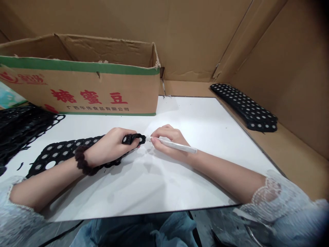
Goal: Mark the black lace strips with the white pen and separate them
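Observation:
My left hand [117, 144] is closed on the right end of a black perforated sheet [64, 147] dotted with rows of round holes. Part of that end curls up over my fingers, and the rest of the sheet lies flat on the white board under my wrist. In my right hand [169, 140] is a slim white pen-like tool [177, 145], pinched between thumb and fingers. Its tip points left and meets, or nearly meets, the sheet's end at my left fingers; exact contact is hard to make out.
A cardboard box [108, 89] with a green rim and red print stands behind my left hand. Piled black perforated strips [23, 127] lie at the left. More dotted black sheets [244, 106] are stacked at the right, beside the white board [144, 192]. Cardboard walls [192, 37] enclose the back and right.

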The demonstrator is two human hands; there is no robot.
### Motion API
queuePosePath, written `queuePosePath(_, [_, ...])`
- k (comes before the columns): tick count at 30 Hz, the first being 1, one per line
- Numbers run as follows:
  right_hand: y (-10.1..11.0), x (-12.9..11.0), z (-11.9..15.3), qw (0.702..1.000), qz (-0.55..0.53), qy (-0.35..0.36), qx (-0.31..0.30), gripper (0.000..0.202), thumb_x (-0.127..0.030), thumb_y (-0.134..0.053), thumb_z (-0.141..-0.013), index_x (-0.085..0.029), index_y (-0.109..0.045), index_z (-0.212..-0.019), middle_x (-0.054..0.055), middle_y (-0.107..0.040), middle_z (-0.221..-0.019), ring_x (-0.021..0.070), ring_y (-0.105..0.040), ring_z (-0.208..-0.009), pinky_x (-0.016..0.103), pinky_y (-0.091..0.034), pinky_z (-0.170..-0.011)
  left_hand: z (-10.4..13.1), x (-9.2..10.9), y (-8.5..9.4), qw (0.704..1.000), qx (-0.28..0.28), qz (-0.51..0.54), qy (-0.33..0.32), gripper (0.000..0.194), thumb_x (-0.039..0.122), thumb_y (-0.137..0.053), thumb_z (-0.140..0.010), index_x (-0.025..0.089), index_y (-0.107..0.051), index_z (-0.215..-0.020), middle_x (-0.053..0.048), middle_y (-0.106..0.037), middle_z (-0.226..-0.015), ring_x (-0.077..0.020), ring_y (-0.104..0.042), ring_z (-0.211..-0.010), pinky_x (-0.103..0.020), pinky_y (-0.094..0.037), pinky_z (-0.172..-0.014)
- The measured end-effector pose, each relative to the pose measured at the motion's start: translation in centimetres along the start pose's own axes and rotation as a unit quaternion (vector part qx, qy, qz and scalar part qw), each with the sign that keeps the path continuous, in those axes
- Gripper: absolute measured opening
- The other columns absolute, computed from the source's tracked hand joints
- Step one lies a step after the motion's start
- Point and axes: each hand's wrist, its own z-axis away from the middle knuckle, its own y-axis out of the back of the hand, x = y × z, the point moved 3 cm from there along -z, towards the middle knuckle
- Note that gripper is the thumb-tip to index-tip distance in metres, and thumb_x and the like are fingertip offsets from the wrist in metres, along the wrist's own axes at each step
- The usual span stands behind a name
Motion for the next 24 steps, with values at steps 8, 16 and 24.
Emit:
queuePosePath(8, [-0.9, 0.4, -0.5, 0.99, 0.094, 0.068, -0.085, 0.02, -0.025, -0.037, -0.087, -0.017, -0.051, -0.074, -0.001, -0.056, -0.07, 0.0096, -0.049, -0.068, 0.026, -0.029, -0.074, 0.2, 0.9, -0.8, 0.993, 0.024, -0.112, -0.041, 0.021, 0.03, -0.043, -0.078, 0.016, -0.05, -0.064, 0.002, -0.05, -0.056, -0.0118, -0.043, -0.056, -0.022, -0.031, -0.056])
queuePosePath(16, [-1.6, 0.4, -1.0, 0.968, 0.243, 0.067, -0.021, 0.024, -0.025, -0.03, -0.089, -0.017, -0.046, -0.074, 0.001, -0.053, -0.07, 0.0117, -0.044, -0.066, 0.026, -0.028, -0.067, 0.2, 1.0, -1.3, 0.99, 0.073, -0.113, -0.045, 0.019, 0.027, -0.043, -0.076, 0.016, -0.044, -0.061, 0.002, -0.049, -0.055, -0.0112, -0.042, -0.053, -0.022, -0.03, -0.054])
queuePosePath(24, [0.9, 0.0, -0.6, 0.99, 0.106, 0.023, 0.094, 0.015, -0.03, -0.042, -0.083, -0.018, -0.043, -0.074, -0.001, -0.051, -0.067, 0.0095, -0.046, -0.061, 0.023, -0.035, -0.063, 0.0, 0.0, -0.2, 0.989, 0.071, 0.121, 0.05, 0.035, 0.045, -0.042, -0.081, 0.016, -0.044, -0.062, 0.004, -0.042, -0.051, -0.008, -0.037, -0.046, -0.019, -0.029, -0.043])
